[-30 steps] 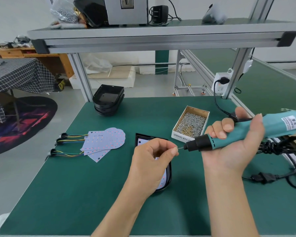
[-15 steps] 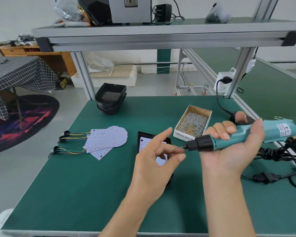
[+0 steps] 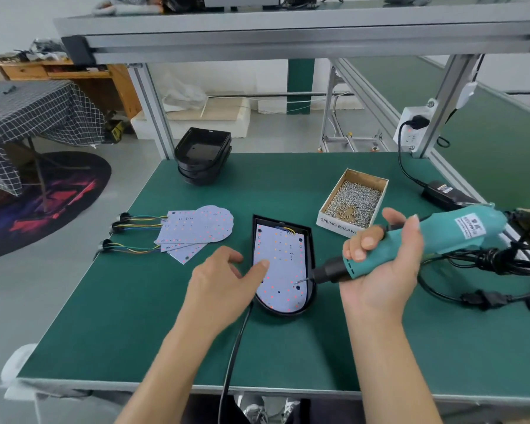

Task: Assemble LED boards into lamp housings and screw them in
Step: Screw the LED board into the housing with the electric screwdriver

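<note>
Head view, one entry. Green bench mat [image 3: 129,325] covers the work surface, under an aluminium frame with an upper shelf [image 3: 288,29].

Left hand [image 3: 221,289]: fingers loosely spread, one fingertip resting on the LED board [image 3: 280,264], gripping nothing. That board lies inside the black lamp housing [image 3: 311,240], which sits flat on the mat between the two hands.

Right hand [image 3: 383,270]: wrapped round the teal electric screwdriver [image 3: 441,240], held nearly level, its bit tip [image 3: 300,281] down at the right edge of the board. A bundle of black cables [image 3: 499,258] trails off to the right of this hand.

Beyond the right hand: open cardboard box of screws [image 3: 354,200], and further right a black power adapter [image 3: 447,195] cabled up to a white socket [image 3: 410,133] on the frame post.

Beyond the left hand: fan of spare LED boards [image 3: 196,231] with coloured leads running left; further back, a stack of empty black housings [image 3: 204,154].

A black cable [image 3: 233,356] runs from the housing's near end over the bench edge.

Room, left of the bench: grey floor, dark round rug [image 3: 43,203], table under a checked cloth [image 3: 28,117], wooden desk [image 3: 74,78] at the wall. Behind the bench: pale foam block [image 3: 196,117] on the floor.
</note>
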